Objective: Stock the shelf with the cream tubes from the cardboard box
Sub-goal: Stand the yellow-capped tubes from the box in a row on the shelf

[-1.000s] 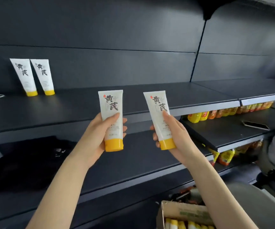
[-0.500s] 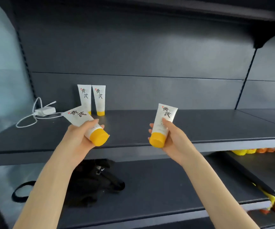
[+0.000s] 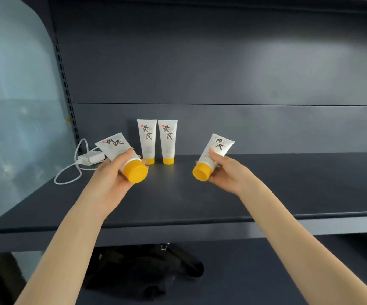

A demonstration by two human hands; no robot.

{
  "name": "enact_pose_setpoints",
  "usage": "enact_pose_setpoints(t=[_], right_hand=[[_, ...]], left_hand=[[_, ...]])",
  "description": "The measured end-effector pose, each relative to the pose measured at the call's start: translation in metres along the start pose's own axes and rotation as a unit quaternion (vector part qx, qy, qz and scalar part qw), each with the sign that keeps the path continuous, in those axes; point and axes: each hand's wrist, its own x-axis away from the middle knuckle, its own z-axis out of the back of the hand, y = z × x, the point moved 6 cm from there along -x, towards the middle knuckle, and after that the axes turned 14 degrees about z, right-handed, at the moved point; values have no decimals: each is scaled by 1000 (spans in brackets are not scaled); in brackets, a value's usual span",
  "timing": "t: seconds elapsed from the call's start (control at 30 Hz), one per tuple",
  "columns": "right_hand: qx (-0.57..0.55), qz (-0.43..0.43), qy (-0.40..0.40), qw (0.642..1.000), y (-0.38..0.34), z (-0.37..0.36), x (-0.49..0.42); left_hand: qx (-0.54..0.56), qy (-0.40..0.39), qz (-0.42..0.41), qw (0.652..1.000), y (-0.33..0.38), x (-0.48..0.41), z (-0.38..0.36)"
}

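Note:
My left hand [image 3: 114, 175] grips a white cream tube [image 3: 114, 146] with a yellow cap, tilted left, cap toward me. In my right hand [image 3: 224, 172] is a second white tube [image 3: 219, 146], leaning right, its yellow cap also facing me. Both are held above the dark shelf [image 3: 266, 183]. Two more tubes stand upright on their yellow caps at the back of the shelf, one on the left [image 3: 146, 139] and one on the right [image 3: 167, 139], side by side between my hands. The cardboard box is out of view.
A white charger with its cable [image 3: 90, 158] lies at the shelf's back left. A perforated upright [image 3: 64, 84] and a pale wall bound the left side. A black bag [image 3: 147, 267] lies on the lower shelf.
The view has closed in on the upper shelf. Both hands have moved forward over it with their tubes, and the two standing tubes now sit between them.

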Motion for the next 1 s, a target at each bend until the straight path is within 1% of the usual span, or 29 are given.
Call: enact_pose_setpoints(t=[0.07, 0.13, 0.23, 0.33, 0.43, 0.5, 0.67, 1.0], right_hand=[[61, 21, -18, 998, 0, -2, -19], [153, 59, -17, 986, -1, 0, -38], [270, 123, -4, 955, -5, 5, -68], [338, 154, -17, 928, -4, 7, -96], [409, 180, -39, 894, 1, 10, -118], [429, 189, -47, 882, 6, 13, -129], [427, 195, -49, 882, 17, 14, -148], [441, 210, -78, 869, 24, 7, -163]], left_hand=[[-33, -8, 14, 999, -1, -6, 1], [-59, -7, 14, 998, -2, -13, 4], [-59, 3, 8, 998, -2, -23, 9], [-64, 5, -3, 998, 2, -29, 12], [-46, 6, -21, 999, 7, -34, 17], [-55, 9, -21, 998, 8, -36, 20], [-121, 50, -13, 991, 3, -39, 25], [-135, 62, -3, 989, -2, -43, 18]])
